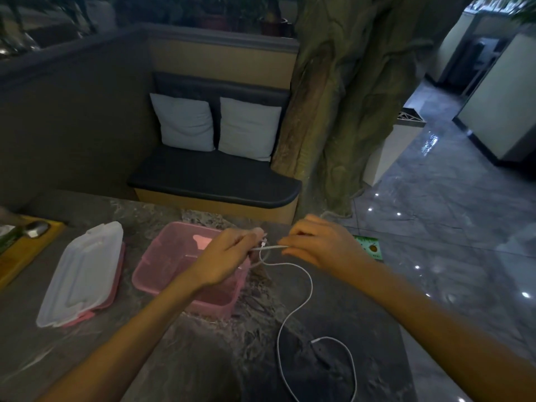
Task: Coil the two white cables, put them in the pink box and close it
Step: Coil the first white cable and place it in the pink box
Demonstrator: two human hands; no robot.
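step: coiling | my left hand [229, 256] and right hand [322, 245] pinch white cable [301, 303] taut to loop | pink box [162, 274] open, waiting

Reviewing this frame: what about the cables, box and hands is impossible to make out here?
Head view only:
- Second white cable: not identifiable; only one white cable shows, cut off at the bottom edge.
- Grip of the left hand and right hand: fingers motion-blurred.
- Pink box: near side hidden by the left forearm.
- Lid: latches too dim.
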